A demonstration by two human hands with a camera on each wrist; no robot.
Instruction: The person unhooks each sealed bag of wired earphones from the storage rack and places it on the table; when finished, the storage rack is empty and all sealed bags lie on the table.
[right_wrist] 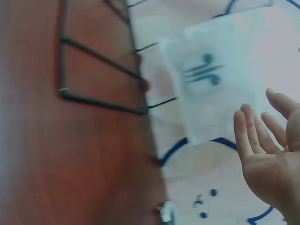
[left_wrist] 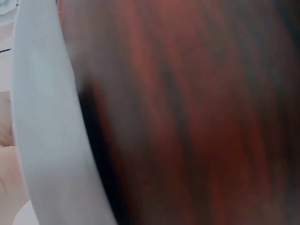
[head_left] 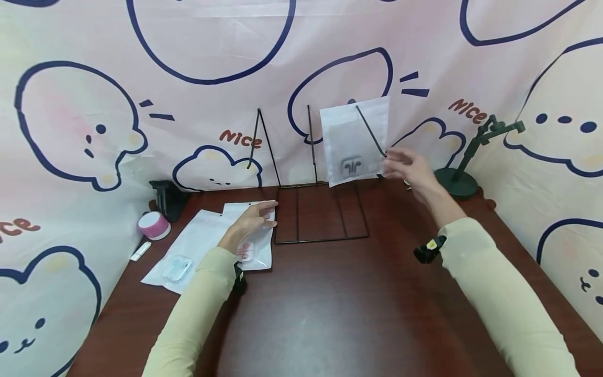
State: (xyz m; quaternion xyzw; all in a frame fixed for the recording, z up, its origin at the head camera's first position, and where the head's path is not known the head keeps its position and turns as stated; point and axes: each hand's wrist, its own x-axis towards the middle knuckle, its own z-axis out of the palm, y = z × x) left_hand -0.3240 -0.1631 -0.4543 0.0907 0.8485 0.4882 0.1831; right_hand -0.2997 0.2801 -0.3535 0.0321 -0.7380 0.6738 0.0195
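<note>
A black wire stand point(head_left: 322, 241) with upright prongs sits at the back of the table. On its right prong hangs a white pouch point(head_left: 336, 136) with an earphone picture showing through, also seen as a white pouch point(right_wrist: 206, 112) in the right wrist view. My right hand point(head_left: 410, 167) is just right of that pouch, its fingers extended in the right wrist view. My left hand point(head_left: 249, 225) lies over a second white pouch point(head_left: 261, 256), fingertips by its upper right corner. A third white pouch point(head_left: 188, 246) lies further left, partly behind the left forearm.
A pink and white round tub point(head_left: 154, 225) and a black object point(head_left: 170, 200) stand at the back left, with a small white item point(head_left: 141, 251) nearby. At the back right is a green stand point(head_left: 457, 182) with an arm. Patterned cloth point(head_left: 212, 104) encloses the table.
</note>
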